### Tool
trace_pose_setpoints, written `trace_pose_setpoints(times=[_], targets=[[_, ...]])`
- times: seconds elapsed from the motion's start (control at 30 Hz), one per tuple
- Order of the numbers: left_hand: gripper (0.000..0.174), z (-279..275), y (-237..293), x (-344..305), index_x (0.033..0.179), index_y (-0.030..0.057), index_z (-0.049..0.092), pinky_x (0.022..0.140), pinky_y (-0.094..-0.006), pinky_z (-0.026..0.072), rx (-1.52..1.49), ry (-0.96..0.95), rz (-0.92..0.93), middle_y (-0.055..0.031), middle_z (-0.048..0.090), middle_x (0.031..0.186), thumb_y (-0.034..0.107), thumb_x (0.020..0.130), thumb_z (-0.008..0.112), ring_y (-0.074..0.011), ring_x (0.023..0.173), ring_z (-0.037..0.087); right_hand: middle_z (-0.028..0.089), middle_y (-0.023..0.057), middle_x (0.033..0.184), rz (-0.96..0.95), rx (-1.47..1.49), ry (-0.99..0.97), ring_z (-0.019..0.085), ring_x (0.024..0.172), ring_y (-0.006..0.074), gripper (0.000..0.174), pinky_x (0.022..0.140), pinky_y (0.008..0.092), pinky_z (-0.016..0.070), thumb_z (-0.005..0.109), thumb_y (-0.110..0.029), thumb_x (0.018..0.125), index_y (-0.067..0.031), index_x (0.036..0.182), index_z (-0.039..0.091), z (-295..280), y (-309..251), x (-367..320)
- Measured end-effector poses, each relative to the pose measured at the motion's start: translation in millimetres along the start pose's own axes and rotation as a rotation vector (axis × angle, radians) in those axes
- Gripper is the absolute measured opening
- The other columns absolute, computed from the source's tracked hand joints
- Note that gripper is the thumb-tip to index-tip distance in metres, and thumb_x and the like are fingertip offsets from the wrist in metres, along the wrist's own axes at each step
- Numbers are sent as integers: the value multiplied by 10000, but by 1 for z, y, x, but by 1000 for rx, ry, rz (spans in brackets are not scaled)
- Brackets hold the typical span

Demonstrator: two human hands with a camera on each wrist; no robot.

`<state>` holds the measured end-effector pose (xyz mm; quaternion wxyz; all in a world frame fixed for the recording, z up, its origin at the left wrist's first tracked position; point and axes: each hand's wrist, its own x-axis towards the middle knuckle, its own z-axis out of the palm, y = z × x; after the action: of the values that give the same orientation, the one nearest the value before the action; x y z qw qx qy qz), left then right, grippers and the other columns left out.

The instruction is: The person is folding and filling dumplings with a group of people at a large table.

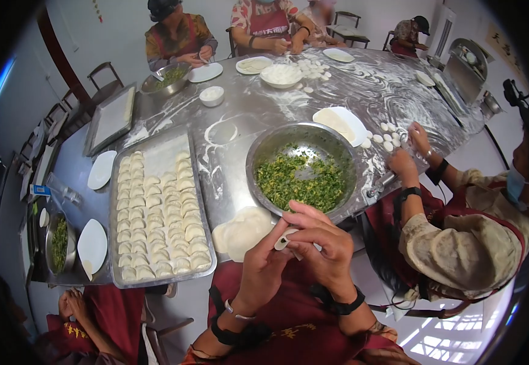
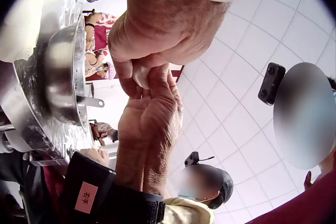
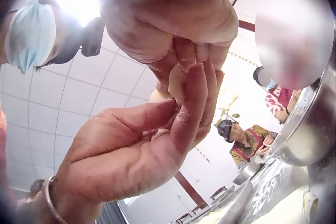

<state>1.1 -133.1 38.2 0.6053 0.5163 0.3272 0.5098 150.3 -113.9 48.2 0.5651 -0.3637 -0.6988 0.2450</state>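
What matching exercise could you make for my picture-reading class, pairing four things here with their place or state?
Column one
1. Dough piece
2. Large steel bowl
3. Metal tray
4. Flat dough rounds

Column two
a. holds rows of folded dumplings
b. on the table, to the right of the tray, near the edge
c. pinched by the left hand and the right hand
d. holds chopped greens

Right pairs: 1-c, 2-d, 3-a, 4-b
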Motion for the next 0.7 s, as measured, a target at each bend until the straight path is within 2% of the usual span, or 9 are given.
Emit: trace_pose_setpoints(times=[0.17,0.27,0.37,0.57,0.7], targets=[[514,-10,6,3,1454,-59,351,889,-262,487,232,-103,-25,-112,587,1251,110,1003,529,-130,1040,593,679,139,1182,-44,-105,-72,564,1225,377,196,992,419,469,743,-38,743,-25,935,713,-4,1,-1],[535,-11,5,1,1473,-57,309,892,-263,485,78,-79,-93,-111,566,1275,99,1004,514,-127,1075,573,653,146,1234,38,-113,-101,545,1249,379,229,981,414,478,739,-28,736,-25,963,716,-6,-8,4],[606,-5,14,4,1480,-50,298,814,-240,487,8,-84,-113,-74,556,1275,88,954,566,-71,958,571,630,150,1271,63,-14,-159,528,1271,372,240,969,411,484,732,-18,744,-30,983,719,-7,-11,6],[635,-3,14,0,1507,-32,236,848,-230,466,-78,-102,-114,-80,524,1322,39,945,524,-67,1034,539,680,140,1172,-7,41,-151,559,1240,359,232,945,409,499,744,-5,739,-23,969,720,-4,-1,-2],[642,-4,10,-3,1516,-22,222,827,-228,458,-77,-66,-120,-75,544,1283,33,948,515,-67,996,538,706,125,1114,41,96,-63,582,1214,348,177,932,402,505,744,-7,747,-24,922,724,5,-2,-7]])
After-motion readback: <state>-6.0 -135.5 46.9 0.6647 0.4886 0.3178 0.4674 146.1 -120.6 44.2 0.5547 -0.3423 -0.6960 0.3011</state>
